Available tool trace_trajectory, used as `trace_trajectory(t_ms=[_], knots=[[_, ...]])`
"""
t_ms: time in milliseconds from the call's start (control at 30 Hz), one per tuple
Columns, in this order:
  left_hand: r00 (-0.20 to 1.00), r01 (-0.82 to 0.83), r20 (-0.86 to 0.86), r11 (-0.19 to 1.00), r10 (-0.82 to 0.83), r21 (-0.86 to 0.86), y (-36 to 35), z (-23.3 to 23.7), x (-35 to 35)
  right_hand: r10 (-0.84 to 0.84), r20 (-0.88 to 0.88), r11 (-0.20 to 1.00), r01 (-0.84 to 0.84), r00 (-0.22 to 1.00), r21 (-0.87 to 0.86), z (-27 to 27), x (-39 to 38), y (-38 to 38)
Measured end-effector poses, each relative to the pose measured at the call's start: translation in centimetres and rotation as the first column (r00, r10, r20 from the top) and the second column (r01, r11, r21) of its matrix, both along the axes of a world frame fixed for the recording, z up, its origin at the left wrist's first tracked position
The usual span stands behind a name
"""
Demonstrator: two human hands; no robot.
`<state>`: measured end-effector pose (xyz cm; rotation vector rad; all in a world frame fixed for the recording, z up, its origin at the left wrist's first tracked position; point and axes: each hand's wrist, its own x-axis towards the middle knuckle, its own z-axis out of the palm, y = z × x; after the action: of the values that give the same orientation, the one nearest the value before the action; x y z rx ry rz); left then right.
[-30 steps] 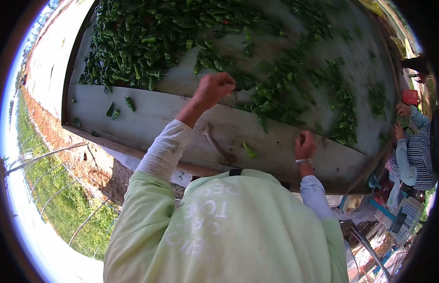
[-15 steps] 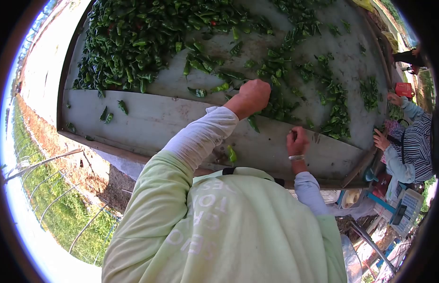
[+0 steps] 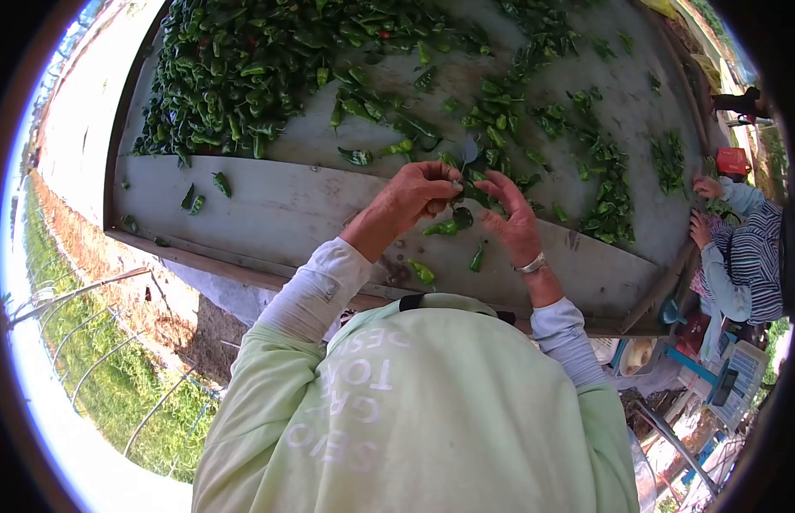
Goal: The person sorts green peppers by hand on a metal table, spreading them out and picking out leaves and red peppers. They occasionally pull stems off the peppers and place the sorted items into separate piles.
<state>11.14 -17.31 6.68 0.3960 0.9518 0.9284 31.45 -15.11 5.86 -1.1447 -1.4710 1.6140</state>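
My left hand is closed in a pinch over the front of the sorting table, seemingly on a leafy pepper stem. Whether a pepper hangs on that stem is hard to tell. Just to the right, my right hand faces it with fingers curved and apart, and I see nothing gripped in it. Beneath the hands lies a green pepper. Closer to my body are two more loose peppers, a bright green one and a darker one.
A large heap of green peppers covers the table's far left. Scattered rows of peppers run down the right part. A wooden rim edges the table. At the right end a co-worker in a striped top has both hands at the table.
My left hand has drawn back toward me from the scattered peppers. My right hand has moved up and left to meet it, its fingers opening. A pepper now lies below them.
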Motion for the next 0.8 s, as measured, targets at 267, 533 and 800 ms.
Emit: trace_trajectory(t_ms=[267,533,800], knots=[[0.988,-0.083,0.122,0.991,0.095,-0.102,-5.0,1.2,0.6,0.430,0.215,0.900,-0.436,0.877,-0.021,3.1,-1.3,-2.2],[0.851,-0.109,0.471,0.955,0.233,-0.274,-10.0,1.6,3.2,0.667,0.044,0.710,-0.617,0.744,-0.340,4.4,1.7,-2.7],[0.759,-0.465,0.517,0.885,0.395,0.006,-8.7,-0.2,-6.0,0.484,0.102,0.654,-0.282,0.869,-0.702,1.2,8.2,-1.6]])
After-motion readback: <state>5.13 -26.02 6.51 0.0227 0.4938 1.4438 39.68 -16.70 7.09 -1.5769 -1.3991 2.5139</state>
